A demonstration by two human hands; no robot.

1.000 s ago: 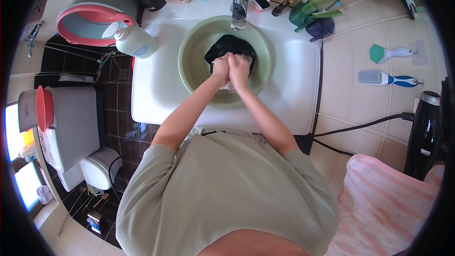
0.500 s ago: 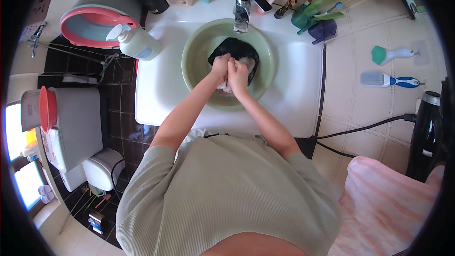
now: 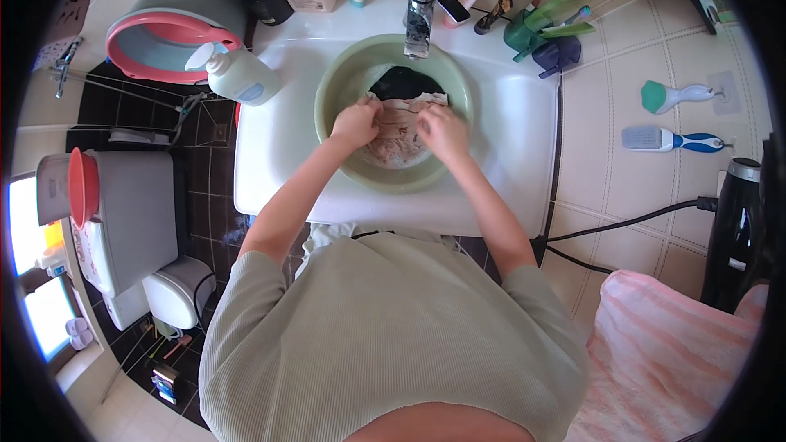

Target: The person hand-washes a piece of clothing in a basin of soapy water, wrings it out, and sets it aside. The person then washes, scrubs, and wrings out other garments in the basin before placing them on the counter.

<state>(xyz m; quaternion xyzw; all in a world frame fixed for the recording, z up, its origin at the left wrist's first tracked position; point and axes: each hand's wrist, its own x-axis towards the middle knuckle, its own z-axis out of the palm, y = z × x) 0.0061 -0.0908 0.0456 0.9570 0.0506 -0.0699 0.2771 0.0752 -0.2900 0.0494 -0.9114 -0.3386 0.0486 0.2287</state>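
Inside a pale green basin (image 3: 327,82) set in the white sink, a light pinkish wet cloth (image 3: 399,127) with a faint pattern is spread between my hands. My left hand (image 3: 358,122) is closed on its left edge, and my right hand (image 3: 442,129) grips the right side near the top edge. What kind of garment the cloth is, I cannot tell. Behind it a black cloth (image 3: 405,81) lies bunched against the far side of the basin. The chrome faucet (image 3: 419,20) stands over the basin's far rim; no flowing water shows.
A white pump bottle (image 3: 239,75) stands on the sink's left, beside a grey and pink tub (image 3: 176,20). Toothbrush cups (image 3: 524,33) sit at the back right. Two brushes, one blue and white (image 3: 663,138), hang on the right wall near a black hair dryer (image 3: 733,237).
My hands were together at the basin's middle, the pale cloth bunched under them. Now they have moved apart, and the cloth is opened out between them, covering part of the black cloth.
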